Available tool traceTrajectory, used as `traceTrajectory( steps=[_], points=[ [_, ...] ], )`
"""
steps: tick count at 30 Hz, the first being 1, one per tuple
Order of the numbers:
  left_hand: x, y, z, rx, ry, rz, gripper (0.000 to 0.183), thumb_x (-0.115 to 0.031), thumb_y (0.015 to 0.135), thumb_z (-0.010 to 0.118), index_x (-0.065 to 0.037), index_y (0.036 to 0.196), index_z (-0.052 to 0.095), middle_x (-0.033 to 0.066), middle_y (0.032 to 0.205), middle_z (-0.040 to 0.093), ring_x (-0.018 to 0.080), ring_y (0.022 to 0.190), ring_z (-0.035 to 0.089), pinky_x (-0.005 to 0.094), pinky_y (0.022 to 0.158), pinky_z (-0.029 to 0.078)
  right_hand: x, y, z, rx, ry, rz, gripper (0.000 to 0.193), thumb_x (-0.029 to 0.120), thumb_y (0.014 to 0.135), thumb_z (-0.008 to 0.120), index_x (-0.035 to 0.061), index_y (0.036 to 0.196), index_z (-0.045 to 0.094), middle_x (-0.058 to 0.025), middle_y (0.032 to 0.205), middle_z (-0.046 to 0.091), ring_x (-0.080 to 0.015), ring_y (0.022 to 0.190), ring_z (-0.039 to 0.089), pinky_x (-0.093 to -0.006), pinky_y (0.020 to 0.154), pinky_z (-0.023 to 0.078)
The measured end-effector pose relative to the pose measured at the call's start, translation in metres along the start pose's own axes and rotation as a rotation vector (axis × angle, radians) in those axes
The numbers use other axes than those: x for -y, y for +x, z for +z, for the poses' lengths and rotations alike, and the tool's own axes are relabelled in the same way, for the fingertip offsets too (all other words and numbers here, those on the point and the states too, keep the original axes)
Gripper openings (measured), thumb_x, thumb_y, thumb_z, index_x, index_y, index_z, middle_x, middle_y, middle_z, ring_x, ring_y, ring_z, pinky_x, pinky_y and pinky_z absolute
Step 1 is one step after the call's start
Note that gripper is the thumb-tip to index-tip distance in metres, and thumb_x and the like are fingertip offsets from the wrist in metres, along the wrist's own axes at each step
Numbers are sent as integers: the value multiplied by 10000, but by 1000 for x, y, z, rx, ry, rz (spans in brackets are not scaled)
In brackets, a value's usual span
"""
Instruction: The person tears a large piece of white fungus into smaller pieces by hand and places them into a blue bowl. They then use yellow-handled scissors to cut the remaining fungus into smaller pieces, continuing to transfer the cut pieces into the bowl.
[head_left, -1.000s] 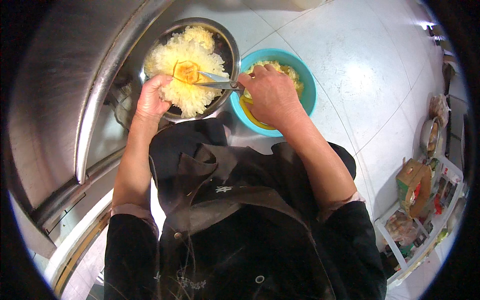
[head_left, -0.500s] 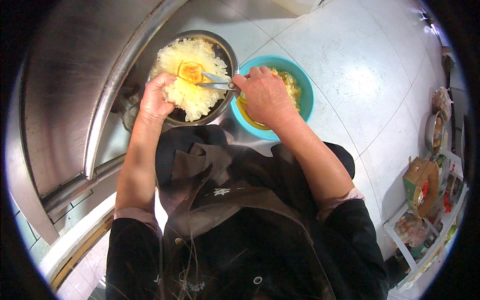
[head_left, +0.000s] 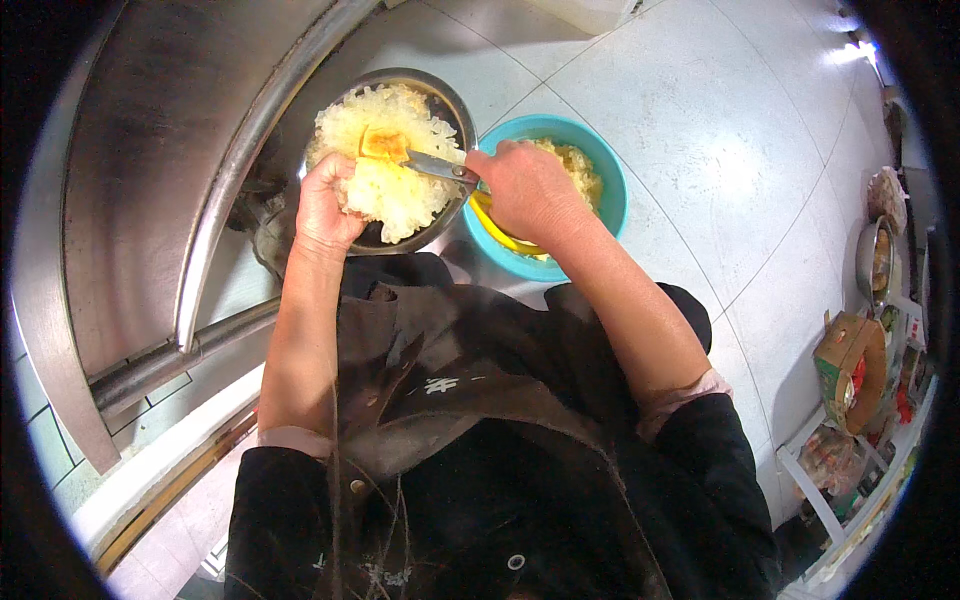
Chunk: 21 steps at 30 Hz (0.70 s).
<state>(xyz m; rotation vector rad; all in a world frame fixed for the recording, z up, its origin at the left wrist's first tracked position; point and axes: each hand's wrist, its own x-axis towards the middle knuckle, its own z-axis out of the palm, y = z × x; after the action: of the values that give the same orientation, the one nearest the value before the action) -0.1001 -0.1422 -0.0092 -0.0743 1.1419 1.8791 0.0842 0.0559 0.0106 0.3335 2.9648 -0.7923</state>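
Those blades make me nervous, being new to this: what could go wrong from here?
A nick, perhaps: the scissors in the right hand point toward the side where the bare left hand holds the frilly pale-yellow piece. Loose bits might also drop to the floor, since the piece spreads nearly to the rim of the steel bowl.

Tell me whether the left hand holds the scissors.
No: the right hand grips the scissors, while the left hand holds the frilly pale-yellow clump.
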Motion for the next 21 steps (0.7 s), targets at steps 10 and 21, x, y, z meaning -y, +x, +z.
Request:
traceTrajectory(
  steps=[10, 21],
  points=[
    [-1, 0, 15, 21, -100, 59, 516, -84, 777, 555, 64, 1271, 563, 178, 1196, 670, 313, 1065, 674, 444, 957, 563, -9, 1, -7, -79, 30, -34, 181, 244, 860, 646, 133, 1002, 666, -175, 896, 655, -393, 868, 648, -493, 731, 511],
    [-2, 7, 17, -1, -146, 67, 494, -68, 791, 565, 53, 1270, 562, 178, 1209, 663, 313, 1094, 661, 461, 981, 545, -17, 7, -9, -96, -56, -39, 351, 381, 832, 725, 120, 1047, 633, -150, 903, 642, -369, 871, 638, -469, 720, 512]
  ],
)
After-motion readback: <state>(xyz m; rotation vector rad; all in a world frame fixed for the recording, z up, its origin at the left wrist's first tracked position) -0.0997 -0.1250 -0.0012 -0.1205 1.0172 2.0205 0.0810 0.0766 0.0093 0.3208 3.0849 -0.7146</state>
